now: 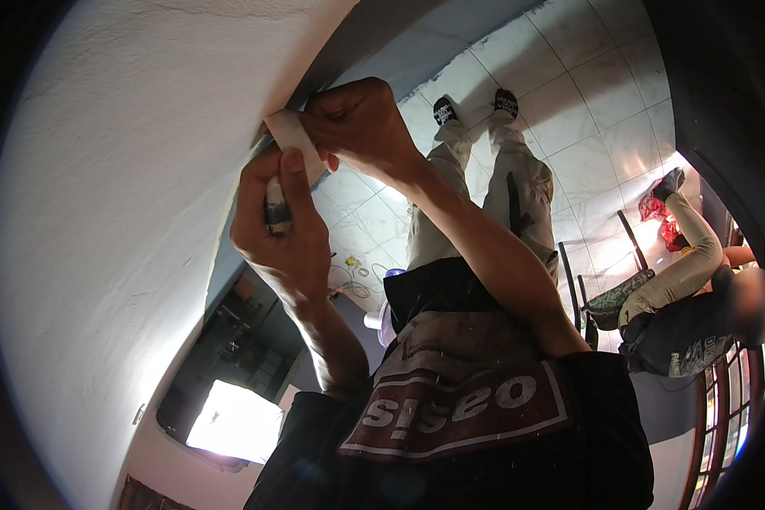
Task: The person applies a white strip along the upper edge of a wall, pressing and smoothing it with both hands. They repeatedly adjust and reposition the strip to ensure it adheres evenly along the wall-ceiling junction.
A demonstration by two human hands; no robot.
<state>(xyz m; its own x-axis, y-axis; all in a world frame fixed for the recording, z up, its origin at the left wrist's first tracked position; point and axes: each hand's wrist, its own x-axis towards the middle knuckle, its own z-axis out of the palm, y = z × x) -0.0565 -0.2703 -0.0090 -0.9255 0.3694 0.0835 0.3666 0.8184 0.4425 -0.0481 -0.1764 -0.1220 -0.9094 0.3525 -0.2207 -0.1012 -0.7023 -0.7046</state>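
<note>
My left hand (282,208) is closed around what looks like a roll of pale masking tape, its thumb lying along the tape. A wide cream strip of tape (291,132) reaches up from the roll to my right hand (357,123). That hand is curled tight with its fingers at the strip, beside the wall edge; its fingertips are partly hidden. Both hands are close to the edge where the white wall (144,187) meets a grey painted surface (399,42). A dark band shows on the roll below my left thumb.
Pale floor tiles (603,102) lie below, around my feet. To the right, a person (680,323) in a black shirt sits near dark chair legs, with red material (654,208) by their foot. A purple container (388,319) and thin cables (357,280) are beyond my arms. A bright panel (236,421) glows lower left.
</note>
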